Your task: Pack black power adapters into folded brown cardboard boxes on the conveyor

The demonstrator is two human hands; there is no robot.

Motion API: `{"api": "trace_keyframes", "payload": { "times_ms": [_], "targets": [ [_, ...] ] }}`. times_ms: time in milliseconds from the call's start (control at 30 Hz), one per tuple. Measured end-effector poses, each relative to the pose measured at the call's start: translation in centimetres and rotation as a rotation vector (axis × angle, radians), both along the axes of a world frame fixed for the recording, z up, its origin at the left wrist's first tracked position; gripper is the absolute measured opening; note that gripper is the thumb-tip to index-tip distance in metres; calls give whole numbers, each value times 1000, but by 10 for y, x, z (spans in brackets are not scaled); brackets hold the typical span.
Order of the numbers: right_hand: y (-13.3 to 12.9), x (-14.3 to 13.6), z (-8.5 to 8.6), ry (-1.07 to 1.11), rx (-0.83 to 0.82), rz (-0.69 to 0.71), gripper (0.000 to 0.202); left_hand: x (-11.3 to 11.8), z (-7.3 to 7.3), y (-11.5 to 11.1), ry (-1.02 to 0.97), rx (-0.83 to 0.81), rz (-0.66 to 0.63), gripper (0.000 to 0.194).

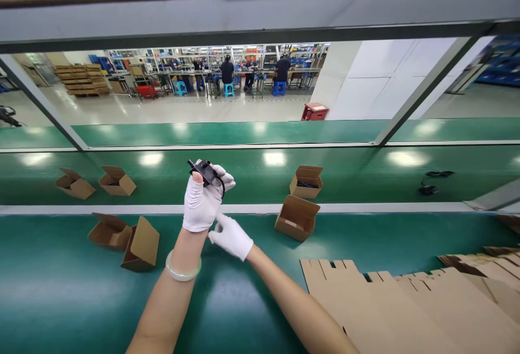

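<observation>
My left hand (203, 199), in a white glove with the thumb tip bare, is raised over the divider strip and grips a black device (206, 172) with a short black cable. Close below it is my right hand (232, 236), also gloved, its fingers bent near the left wrist; whether anything is between them is hidden. To the right, an open carton (298, 218) stands near the strip, with a smaller open box (306, 182) behind it holding dark items.
Two open boxes (141, 244) (109, 232) stand at the left on the near green surface, two more (75, 185) (117, 181) beyond the strip. Flat cardboard sheets (390, 310) lie at the front right. A black cable (428, 188) lies far right. People sit in the background.
</observation>
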State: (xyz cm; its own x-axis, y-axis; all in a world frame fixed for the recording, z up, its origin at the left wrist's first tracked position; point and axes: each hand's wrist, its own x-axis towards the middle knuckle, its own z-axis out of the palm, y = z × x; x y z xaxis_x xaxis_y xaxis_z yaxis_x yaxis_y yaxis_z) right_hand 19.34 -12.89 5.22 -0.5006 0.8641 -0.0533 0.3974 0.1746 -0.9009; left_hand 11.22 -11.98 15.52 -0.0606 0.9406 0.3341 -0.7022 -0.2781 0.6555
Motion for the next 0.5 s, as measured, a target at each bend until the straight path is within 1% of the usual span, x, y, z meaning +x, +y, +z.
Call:
{"api": "trace_keyframes", "payload": {
  "times_ms": [33,100,167,200,267,333,433,467,500],
  "targets": [
    [-9,-3,1,98,-53,71,39,0,1,-4,2,-12,28,38],
    [-29,-2,2,306,-160,195,34,-3,3,-9,9,-26,101,38],
    [-49,4,6,428,-253,236,35,-8,2,-13,14,-34,159,37],
    [-57,9,9,429,-274,220,33,-9,2,-14,20,-34,178,37],
    [-69,21,17,368,-234,117,22,-11,-1,-19,54,-32,195,36],
    [-74,35,30,352,-113,-74,12,-10,-7,-25,119,-40,186,35],
    [-69,57,54,467,78,-392,17,0,-21,-39,249,-103,96,34],
    [-66,64,61,489,131,-453,20,4,-27,-44,296,-133,46,35],
    [-63,70,68,484,184,-486,22,9,-33,-49,342,-162,-6,36]
  ]
}}
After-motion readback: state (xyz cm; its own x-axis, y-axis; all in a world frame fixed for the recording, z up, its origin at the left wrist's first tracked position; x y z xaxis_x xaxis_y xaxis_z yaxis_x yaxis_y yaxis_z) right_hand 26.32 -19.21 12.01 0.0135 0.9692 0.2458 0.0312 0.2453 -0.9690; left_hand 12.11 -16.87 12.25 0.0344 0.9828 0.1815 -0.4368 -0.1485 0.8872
